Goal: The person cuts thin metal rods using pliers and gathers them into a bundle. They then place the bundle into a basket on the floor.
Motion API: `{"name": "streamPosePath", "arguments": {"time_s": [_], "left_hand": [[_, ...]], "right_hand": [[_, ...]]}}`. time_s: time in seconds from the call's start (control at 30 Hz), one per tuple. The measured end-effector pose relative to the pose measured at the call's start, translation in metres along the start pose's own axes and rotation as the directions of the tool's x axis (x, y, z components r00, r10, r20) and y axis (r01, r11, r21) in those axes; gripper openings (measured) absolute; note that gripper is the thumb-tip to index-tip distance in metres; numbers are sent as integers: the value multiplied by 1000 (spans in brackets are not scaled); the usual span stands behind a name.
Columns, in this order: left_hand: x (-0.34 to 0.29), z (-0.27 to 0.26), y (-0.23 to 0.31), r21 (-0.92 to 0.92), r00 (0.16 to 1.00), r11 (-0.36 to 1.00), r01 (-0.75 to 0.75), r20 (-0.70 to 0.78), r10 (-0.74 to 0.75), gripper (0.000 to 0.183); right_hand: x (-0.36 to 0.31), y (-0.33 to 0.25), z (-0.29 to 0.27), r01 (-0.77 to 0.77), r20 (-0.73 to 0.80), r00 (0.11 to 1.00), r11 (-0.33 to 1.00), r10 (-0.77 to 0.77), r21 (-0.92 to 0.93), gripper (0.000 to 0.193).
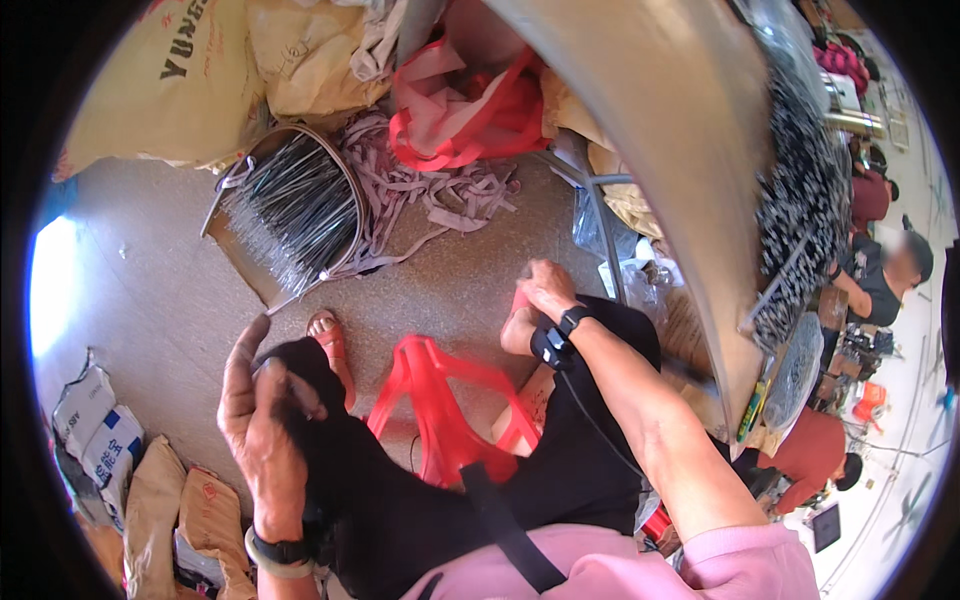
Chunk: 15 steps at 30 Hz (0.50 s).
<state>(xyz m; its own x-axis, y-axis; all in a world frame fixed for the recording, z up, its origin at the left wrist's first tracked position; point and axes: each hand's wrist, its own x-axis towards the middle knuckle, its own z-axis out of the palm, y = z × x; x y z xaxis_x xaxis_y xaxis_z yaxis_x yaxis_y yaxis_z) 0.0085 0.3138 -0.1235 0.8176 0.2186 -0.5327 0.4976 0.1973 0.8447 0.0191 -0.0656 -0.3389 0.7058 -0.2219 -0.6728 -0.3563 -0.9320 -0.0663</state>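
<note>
My left hand (262, 425) is raised above my left knee, its long fingers stretched upward and slightly blurred. Its fingertip overlaps the end of a thin pale strip or rod (298, 295) by a container; whether they touch is unclear. That round-rimmed container (362, 200) lies tipped on the floor, full of thin dark metal rods (292, 210). My right hand (550, 290) is closed beside my right foot and its reddish sandal (518, 302); whatever it may grip is hidden. Between my legs sits a red mesh-like bag (440, 410) with loop handles.
Tangled pale cloth strips (440, 205) lie past the container, near another red bag (465, 115). Large sacks (170, 90) stand far left, more bags (185, 510) near left. At right, a big curved tan surface (690, 130) borders heaped dark pieces (805, 200). Other people (875, 285) sit beyond.
</note>
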Motion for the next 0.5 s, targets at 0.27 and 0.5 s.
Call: {"name": "streamPosePath", "arguments": {"time_s": [0.27, 0.5], "left_hand": [[30, -54, -48, 194, 971, 960, 201, -168, -169, 35], [-22, -148, -123, 438, 854, 856, 275, -520, -8, 42]], "right_hand": [[77, 70, 22, -338, -127, 939, 922, 319, -188, 27], [162, 82, 42, -374, -127, 927, 885, 352, -279, 32]]}}
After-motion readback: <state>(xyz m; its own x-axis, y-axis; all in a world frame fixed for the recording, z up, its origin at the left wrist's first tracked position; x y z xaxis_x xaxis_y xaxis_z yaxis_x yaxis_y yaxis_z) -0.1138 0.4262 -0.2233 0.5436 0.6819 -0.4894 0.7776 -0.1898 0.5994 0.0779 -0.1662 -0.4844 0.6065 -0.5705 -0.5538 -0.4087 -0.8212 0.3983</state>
